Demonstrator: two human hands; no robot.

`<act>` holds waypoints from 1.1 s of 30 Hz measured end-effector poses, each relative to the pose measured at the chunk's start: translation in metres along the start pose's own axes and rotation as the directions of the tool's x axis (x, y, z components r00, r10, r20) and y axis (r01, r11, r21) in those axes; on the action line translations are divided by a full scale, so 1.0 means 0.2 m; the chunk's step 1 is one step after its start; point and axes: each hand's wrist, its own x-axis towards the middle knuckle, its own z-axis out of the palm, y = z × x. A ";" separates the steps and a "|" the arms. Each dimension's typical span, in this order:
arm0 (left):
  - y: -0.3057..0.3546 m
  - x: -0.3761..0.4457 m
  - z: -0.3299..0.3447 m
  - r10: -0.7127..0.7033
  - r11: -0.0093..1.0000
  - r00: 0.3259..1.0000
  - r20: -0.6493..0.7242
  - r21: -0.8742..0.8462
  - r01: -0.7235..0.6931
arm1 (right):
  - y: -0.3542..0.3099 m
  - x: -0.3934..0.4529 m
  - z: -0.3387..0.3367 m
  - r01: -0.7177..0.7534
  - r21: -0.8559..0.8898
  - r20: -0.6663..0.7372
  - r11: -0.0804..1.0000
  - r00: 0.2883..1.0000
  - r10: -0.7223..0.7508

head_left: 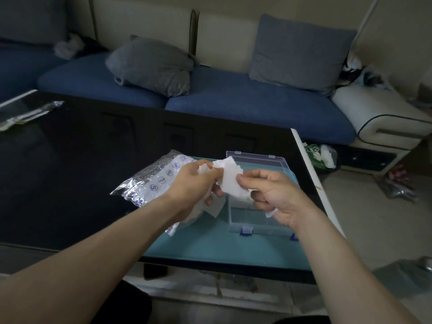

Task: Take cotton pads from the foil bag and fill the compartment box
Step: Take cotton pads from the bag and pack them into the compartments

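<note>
A silver foil bag (149, 181) with blue printed icons lies on the dark table, left of a clear plastic compartment box (252, 220) with blue latches and its lid raised. Above the box's left edge my left hand (194, 183) grips a bunch of white cotton pads; more pads hang below its fingers. My right hand (273, 195) pinches a white cotton pad (230, 177) between thumb and fingers, and another bit of white shows under its palm. Both hands hold the pads in the air between bag and box. The box's inner compartments are mostly hidden by my hands.
The box and bag rest on a teal mat (210, 244) at the near right corner of a black glossy table (70, 160). A clear wrapper (25, 115) lies at the table's far left. A blue sofa (233, 101) with grey cushions stands behind.
</note>
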 end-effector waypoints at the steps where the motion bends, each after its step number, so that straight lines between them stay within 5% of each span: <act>1: 0.00 0.00 0.00 -0.001 1.000 1.000 0.006 -0.004 0.001 | 0.00 0.00 0.00 0.030 -0.117 -0.065 0.993 0.997 -0.037; 3: -0.01 0.00 -0.01 0.012 1.000 1.000 -0.005 0.003 -0.012 | 0.00 0.00 0.00 0.072 -0.256 -0.153 0.964 0.982 -0.114; 17: -0.04 0.00 0.01 0.050 0.999 0.999 0.015 0.012 -0.050 | -0.01 -0.02 0.00 0.251 -0.207 -0.146 0.946 0.948 -0.284; 33: -0.02 -0.01 0.02 -0.035 0.995 0.999 0.030 -0.089 0.037 | 0.00 0.00 0.00 0.157 -0.131 -0.103 0.979 0.980 -0.171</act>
